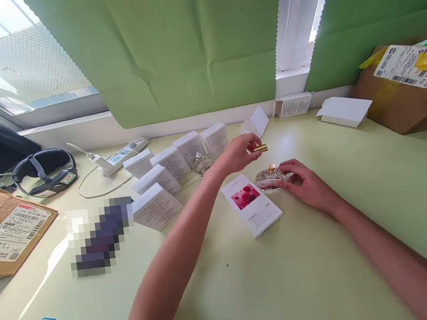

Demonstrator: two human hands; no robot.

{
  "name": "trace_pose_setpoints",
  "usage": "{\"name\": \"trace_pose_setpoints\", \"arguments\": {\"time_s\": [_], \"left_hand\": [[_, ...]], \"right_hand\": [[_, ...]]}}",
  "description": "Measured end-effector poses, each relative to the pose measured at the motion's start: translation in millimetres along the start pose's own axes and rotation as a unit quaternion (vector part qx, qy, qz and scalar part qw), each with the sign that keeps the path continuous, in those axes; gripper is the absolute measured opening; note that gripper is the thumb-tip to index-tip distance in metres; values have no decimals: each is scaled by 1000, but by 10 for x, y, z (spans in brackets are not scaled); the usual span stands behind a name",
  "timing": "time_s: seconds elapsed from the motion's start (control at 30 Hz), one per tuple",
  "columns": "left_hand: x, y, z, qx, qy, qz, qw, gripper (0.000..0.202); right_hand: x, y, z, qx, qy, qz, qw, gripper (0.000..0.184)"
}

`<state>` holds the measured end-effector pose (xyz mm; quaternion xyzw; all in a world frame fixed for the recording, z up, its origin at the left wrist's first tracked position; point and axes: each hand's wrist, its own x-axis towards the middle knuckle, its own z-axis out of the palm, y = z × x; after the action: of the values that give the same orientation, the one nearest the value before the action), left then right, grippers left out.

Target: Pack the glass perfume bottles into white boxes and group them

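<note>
Now the left hand (241,152) pinches a gold cap (261,148) between thumb and fingers, at about twelve o'clock from a glass bottle (268,179). The right hand (304,180) grips that bottle from its three o'clock side, holding it upright on the table (251,284). Between seven and eight o'clock from it, just beside, a rose box (252,205) lies flat. Six white boxes (157,207) range from nine to ten o'clock, near a second bottle (201,166). At two o'clock sit a white carton (345,111) and brown parcel (391,98).
</note>
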<state>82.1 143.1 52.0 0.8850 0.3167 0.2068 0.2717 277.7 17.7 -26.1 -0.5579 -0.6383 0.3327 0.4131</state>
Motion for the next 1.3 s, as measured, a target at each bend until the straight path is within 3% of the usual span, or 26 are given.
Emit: {"name": "trace_pose_setpoints", "arguments": {"time_s": [0.1, 0.23, 0.5, 0.77, 1.07, 1.3], "left_hand": [[-244, 167, -231, -77, -12, -12, 997, 22], [-386, 331, -344, -48, -42, 40, 997, 21], [-428, 422, -240, 50, -49, 106, 992, 22], [-434, 404, -112, 25, 0, 140, 990, 23], [-421, 391, -166, 29, -21, 156, 987, 20], [-428, 381, -229, 30, -6, 167, 985, 24]], "right_hand": [[6, 24, 3, -5, 3, -1, 1000, 33], [23, 49, 4, -9, 5, -18, 1000, 33], [16, 30, -8, -5, 3, -4, 1000, 32], [5, -4, -20, -12, 2, -10, 1000, 30], [14, 27, -14, -9, 3, -7, 1000, 33], [3, -10, -9, 1, 2, -6, 1000, 29]]}}
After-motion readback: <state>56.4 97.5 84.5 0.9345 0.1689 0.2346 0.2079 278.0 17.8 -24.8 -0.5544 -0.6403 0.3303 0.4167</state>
